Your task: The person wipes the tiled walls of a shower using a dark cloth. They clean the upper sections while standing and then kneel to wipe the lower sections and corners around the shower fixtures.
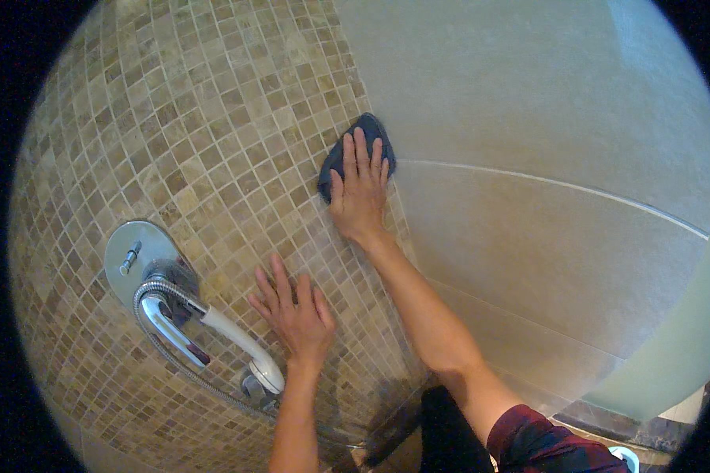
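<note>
My right hand [364,189] lies flat on a dark blue-grey cloth [333,164], pressing it to the mosaic tile wall [231,148] beside the corner with the smooth wall of large tiles [526,106]. Lower and to the left, my left hand [302,319] holds nothing; its fingers are spread at the mosaic, and whether they touch it is hard to tell. Left of that hand are a chrome shower mixer plate [136,236] with a lever [171,331] and a white hand shower [236,337].
A metal shower hose [195,378] loops below the mixer, close to my left forearm. A greenish glass panel [657,360] stands at the right. The rim of a white round container [626,456] shows at the lower right.
</note>
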{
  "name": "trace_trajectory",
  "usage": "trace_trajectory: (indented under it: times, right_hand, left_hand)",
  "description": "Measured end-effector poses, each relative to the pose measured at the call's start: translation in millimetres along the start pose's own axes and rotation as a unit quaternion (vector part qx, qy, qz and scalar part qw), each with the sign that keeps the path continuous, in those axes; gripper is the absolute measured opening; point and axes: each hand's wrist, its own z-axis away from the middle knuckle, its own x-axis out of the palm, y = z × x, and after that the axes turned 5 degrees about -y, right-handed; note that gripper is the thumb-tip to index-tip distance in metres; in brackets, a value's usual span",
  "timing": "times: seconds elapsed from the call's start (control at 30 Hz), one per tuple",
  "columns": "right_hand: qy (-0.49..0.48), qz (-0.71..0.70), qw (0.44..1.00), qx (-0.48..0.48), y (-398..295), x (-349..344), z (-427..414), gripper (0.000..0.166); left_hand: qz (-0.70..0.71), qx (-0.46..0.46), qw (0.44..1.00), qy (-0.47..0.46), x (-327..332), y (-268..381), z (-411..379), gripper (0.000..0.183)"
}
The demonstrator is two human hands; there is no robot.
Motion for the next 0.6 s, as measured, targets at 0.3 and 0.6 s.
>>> trace_trajectory:
  times: [0.3,0.6]
  right_hand:
    - [-0.065,0.006,0.989,0.135,18,6,119,0.069]
    - [-0.096,-0.02,0.978,0.185,27,9,212,0.07]
  left_hand:
    - [0.005,0.0,1.0,0.007,-2,4,-1,0.027]
    - [-0.012,0.018,0.999,0.028,3,0,-4,0.028]
